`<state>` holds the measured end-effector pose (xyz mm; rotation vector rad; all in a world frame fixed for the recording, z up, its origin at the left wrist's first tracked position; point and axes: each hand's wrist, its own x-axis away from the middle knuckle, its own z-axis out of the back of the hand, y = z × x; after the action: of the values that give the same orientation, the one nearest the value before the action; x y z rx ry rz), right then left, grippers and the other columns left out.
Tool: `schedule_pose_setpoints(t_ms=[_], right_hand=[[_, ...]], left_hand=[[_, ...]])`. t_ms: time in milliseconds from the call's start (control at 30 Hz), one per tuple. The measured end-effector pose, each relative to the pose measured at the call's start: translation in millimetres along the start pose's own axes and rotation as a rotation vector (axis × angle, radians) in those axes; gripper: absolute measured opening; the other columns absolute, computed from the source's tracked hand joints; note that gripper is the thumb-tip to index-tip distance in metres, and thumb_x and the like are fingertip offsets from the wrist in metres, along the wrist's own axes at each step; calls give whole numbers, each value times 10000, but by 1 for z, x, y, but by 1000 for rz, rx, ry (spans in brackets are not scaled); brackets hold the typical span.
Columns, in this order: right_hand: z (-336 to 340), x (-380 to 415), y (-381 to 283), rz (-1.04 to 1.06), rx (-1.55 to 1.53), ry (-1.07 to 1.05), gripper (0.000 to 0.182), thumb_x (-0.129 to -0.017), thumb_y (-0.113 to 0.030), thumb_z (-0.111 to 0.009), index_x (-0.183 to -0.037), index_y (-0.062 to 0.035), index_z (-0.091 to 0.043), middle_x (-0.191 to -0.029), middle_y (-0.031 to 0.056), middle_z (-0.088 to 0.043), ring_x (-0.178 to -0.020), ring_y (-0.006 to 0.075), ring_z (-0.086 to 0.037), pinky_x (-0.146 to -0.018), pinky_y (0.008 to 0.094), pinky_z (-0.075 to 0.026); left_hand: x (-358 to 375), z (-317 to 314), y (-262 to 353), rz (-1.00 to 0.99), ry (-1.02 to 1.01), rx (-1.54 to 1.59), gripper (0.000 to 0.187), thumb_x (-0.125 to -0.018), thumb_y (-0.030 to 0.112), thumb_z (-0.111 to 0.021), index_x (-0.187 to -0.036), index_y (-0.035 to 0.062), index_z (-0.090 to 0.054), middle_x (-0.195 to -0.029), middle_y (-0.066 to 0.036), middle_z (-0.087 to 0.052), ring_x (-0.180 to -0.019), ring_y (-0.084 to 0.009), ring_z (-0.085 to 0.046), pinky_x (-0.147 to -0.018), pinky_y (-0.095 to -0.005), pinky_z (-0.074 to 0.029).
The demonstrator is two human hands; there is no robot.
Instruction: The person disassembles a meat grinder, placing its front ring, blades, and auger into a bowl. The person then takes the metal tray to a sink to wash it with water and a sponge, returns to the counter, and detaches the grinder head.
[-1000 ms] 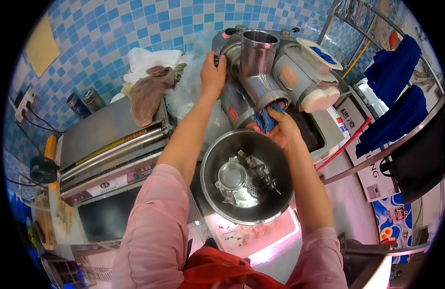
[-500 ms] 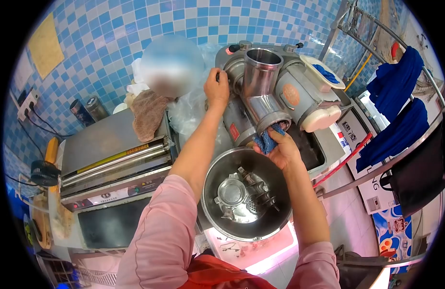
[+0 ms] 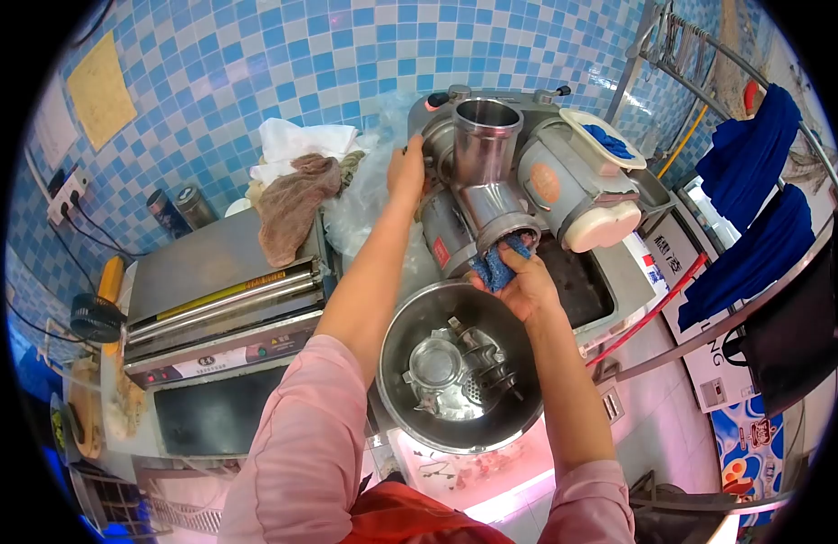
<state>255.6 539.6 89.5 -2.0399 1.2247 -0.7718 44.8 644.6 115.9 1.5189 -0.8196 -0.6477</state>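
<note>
Right hand: fingers closed around a crumpled blue cloth, pressing it into the round outlet of the steel meat grinder.
Left hand: palm flat on the grinder's left side; grip not discernible.
Below outlet: round steel bowl holding loose metal grinder parts.
Left of grinder: brown rag.

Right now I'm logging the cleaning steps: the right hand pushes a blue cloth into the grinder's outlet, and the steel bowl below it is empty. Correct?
Not quite. The head view shows the steel bowl holds loose metal grinder parts. The rest stands: the right hand presses the blue cloth at the grinder's outlet.
</note>
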Motion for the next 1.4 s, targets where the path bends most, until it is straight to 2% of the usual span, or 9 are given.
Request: schedule_pose_setpoints(t_ms=[100,200,333,833,933,1100,1267,1300,1400], right_hand=[[5,-4,1,-11,8,-38,214,-858,-124,-532,-1024,5,-492,-914,148,-568,-774,323,-599,-609,461,-545],[1,-2,0,-8,9,-11,204,-861,-123,-525,-1018,6,-495,-912,148,-571,-772,323,-601,-609,466,-545],[1,-3,0,-4,28,-9,201,-864,-124,-522,-1015,5,-496,-911,149,-571,-770,327,-602,-609,467,-546],[5,-4,4,38,38,-60,198,-854,-133,-543,-995,2,-510,-899,135,-576,-758,308,-609,-596,448,-555],[5,-4,4,37,36,-64,190,-855,-128,-540,-991,2,-513,-884,130,-580,-754,297,-609,-598,442,-555],[0,8,9,69,-1,-22,198,-855,-105,-527,-1019,4,-511,-884,130,-579,-741,267,-607,-603,408,-555],[0,83,31,172,617,99,218,-828,-71,-544,-1030,9,-533,-857,92,-590,-757,202,-598,-655,326,-515],[30,79,54,354,1102,-3,206,-782,-57,-577,-982,-12,-556,-850,123,-606,-764,259,-611,-681,358,-490],[36,91,68,368,1606,-19,329,-731,-61,-592,-1049,-54,-510,-889,193,-596,-803,370,-584,-702,437,-460]], left_hand=[[-15,0,1,170,-149,146,387,-761,423,-498,-742,36,-511,-662,-94,-503,-599,-154,-531,-447,-364,-385],[-20,2,11,269,-144,7,401,-761,400,-478,-791,6,-547,-739,-146,-566,-674,-230,-572,-550,-387,-431],[-17,-9,-6,-190,176,-227,429,-732,357,-458,-903,-10,-600,-957,-225,-601,-918,-395,-540,-812,-408,-397],[-10,-7,-22,-543,236,-187,262,-679,222,-508,-834,19,-565,-756,-179,-583,-726,-327,-538,-694,-373,-410],[-9,-6,-24,-582,211,-204,273,-683,207,-510,-879,21,-548,-776,-216,-575,-750,-396,-533,-694,-411,-414],[-19,2,-33,-602,76,-228,356,-723,335,-564,-907,33,-520,-718,-178,-568,-673,-343,-542,-628,-405,-420],[-15,26,1,-2,-311,-53,601,-785,650,-356,-838,74,-519,-627,-72,-518,-484,-177,-475,-405,-315,-339],[-20,27,-3,71,-330,-56,595,-783,655,-351,-813,83,-513,-612,-75,-515,-460,-174,-462,-390,-309,-321],[-34,30,-8,204,-400,-74,593,-782,662,-336,-746,98,-512,-580,-86,-516,-421,-175,-448,-367,-294,-289]])
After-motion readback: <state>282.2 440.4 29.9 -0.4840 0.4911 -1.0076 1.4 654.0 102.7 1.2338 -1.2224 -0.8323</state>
